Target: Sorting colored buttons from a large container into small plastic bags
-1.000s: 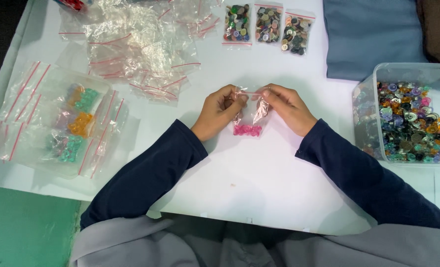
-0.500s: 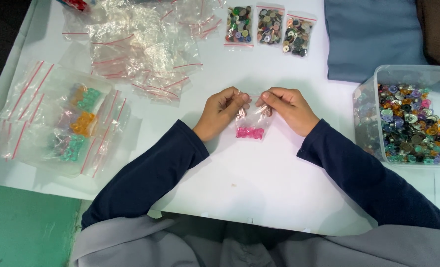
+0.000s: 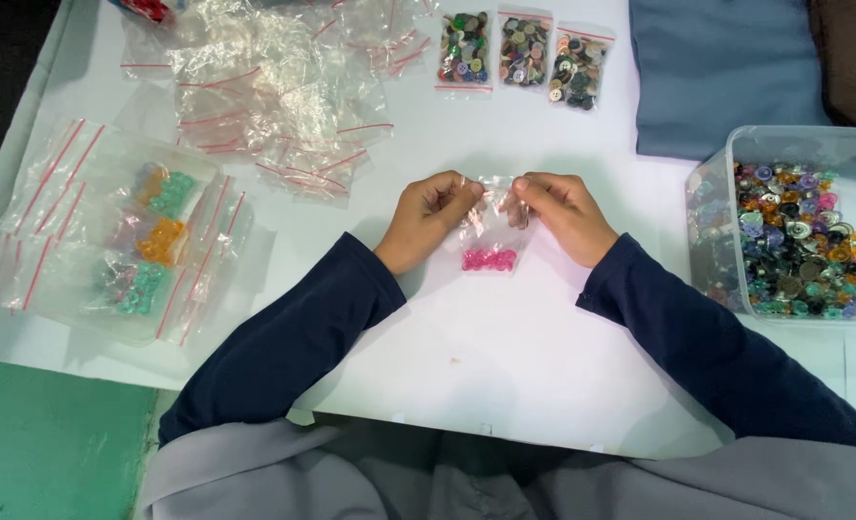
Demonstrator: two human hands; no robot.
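Bag (image 3: pixel 491 236) of pink buttons (image 3: pixel 489 259), small and clear, held up just above the white table (image 3: pixel 505 376) at centre, pinched at its top edge from both sides. Left hand (image 3: pixel 428 220) clamped on the left corner of the strip, right hand (image 3: pixel 561 214) clamped on the right corner, fingertips of both nearly meeting over the mouth. Buttons settled in the bottom of the bag, well below the seal.

To close it well, in my judgement: keep the buttons low, pull the strip taut between the hands, then press thumb and forefinger along the whole strip from one corner to the other, with no gap left in the middle. Whether the strip is already shut cannot be told from here.

Dark blue sleeves (image 3: pixel 284 337) nearest the camera, running up to the hands. To the left, flat bags with red seal strips holding orange and green buttons (image 3: pixel 154 241). To the right, a clear tub (image 3: pixel 712 193) full of mixed buttons. Farther back on the left, a loose heap of empty bags (image 3: pixel 264 87). At the far edge, three filled bags of dark mixed buttons (image 3: pixel 524 53) in a row, and a folded blue cloth (image 3: pixel 726 77) beside them.
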